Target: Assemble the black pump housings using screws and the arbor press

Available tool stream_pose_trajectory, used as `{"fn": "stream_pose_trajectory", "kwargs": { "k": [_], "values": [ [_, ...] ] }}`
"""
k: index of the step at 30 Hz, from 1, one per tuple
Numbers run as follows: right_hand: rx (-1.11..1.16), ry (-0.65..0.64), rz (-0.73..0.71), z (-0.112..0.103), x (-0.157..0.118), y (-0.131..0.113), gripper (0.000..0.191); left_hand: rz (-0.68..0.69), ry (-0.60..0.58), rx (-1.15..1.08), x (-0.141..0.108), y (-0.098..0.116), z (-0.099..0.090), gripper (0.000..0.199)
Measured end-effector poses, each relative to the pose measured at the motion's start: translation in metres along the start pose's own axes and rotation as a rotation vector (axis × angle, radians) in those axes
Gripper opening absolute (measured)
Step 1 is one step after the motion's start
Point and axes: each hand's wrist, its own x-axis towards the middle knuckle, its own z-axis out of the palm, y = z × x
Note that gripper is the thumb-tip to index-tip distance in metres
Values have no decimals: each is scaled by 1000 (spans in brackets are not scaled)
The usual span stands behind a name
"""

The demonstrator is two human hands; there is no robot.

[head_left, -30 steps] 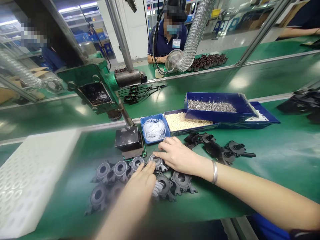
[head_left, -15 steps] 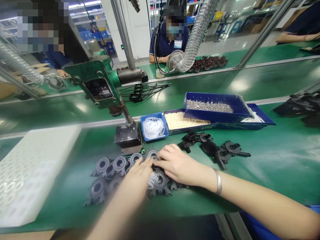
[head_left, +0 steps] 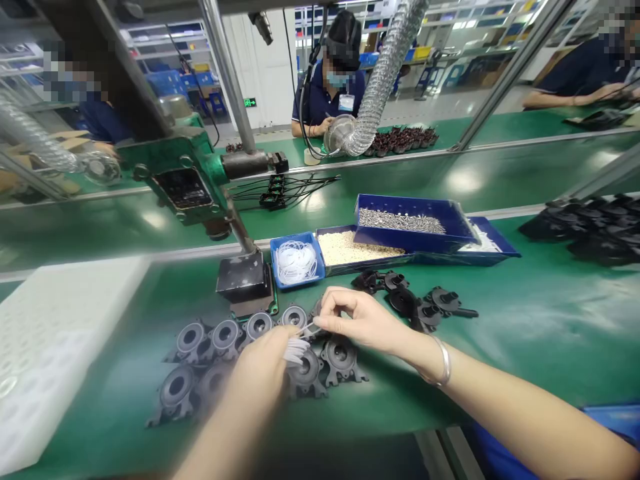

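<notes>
My left hand (head_left: 265,363) is closed around a bundle of white rubber rings (head_left: 296,351), whose loops stick out past the fingers. My right hand (head_left: 350,317) pinches one thin white strand at its fingertips, close to the left fingertips. Below and around both hands lie two rows of dark grey round housings (head_left: 341,355) with open circular centres. One housing in the back row is partly covered by the right fingers, and my left forearm hides part of the front row.
A blue tray of white rings (head_left: 297,261) stands behind the housings, beside a green press (head_left: 243,277). Bins hold cream-coloured pieces (head_left: 357,245) and metal pins (head_left: 400,221). Black fittings (head_left: 430,308) lie right; a white perforated board (head_left: 65,333) lies left. A co-worker (head_left: 330,93) sits opposite.
My hands have lifted off the back-row housing and drawn slightly apart, and a white strand now shows between them. The whole view has shifted a little.
</notes>
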Motion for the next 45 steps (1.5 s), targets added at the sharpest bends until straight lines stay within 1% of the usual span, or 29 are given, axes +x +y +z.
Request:
{"fn": "stream_pose_trajectory", "kwargs": {
  "k": [3,5,6,7,9,11,12,14,16,17,19,21,23,25,27,31,34,39,42,45],
  "values": [
    [-143,127,-3,-10,0,8,25,-14,59,74,-4,-7,2,50],
    [-290,181,-1,-14,1,16,23,-43,75,104,-3,-8,2,49],
    [-364,195,-5,-15,2,21,23,-34,77,106,-2,-7,2,47],
    [-431,203,-12,-16,3,25,23,3,71,102,1,-6,3,44],
    [-531,218,-39,-17,6,34,23,135,34,98,8,1,6,38],
    [-592,231,-68,-17,8,40,21,267,-32,128,16,8,11,33],
    [-615,234,-79,-17,8,41,21,310,-70,157,20,12,15,31],
    [-647,234,-92,-17,8,42,20,361,-121,220,26,19,20,27],
    [-668,228,-90,-18,7,42,18,385,-133,265,30,23,25,26],
    [-678,221,-96,-19,6,43,15,390,-130,279,31,24,26,26],
    [-714,176,-154,-22,3,43,2,390,-132,295,32,25,26,27],
    [-806,84,-257,-24,-1,43,18,381,-158,305,33,26,26,29],
    [-948,-20,-332,-26,-3,42,32,367,-201,315,33,27,25,31],
    [-1074,-72,-347,-28,-4,40,38,348,-252,325,34,29,23,32],
    [-1139,-81,-339,-30,-7,39,38,327,-298,330,36,32,23,34],
    [-1158,-53,-343,-34,-18,40,36,293,-361,339,40,38,22,37],
    [-1125,-42,-338,-34,-33,43,36,286,-358,349,40,40,23,37],
    [-1083,-68,-357,-28,-49,45,36,315,-296,379,38,39,26,38],
    [-1061,-80,-366,-26,-50,46,36,340,-231,393,36,38,29,37],
    [-1046,-96,-386,-23,-49,48,35,325,-180,414,31,41,33,32]
  ]
}}
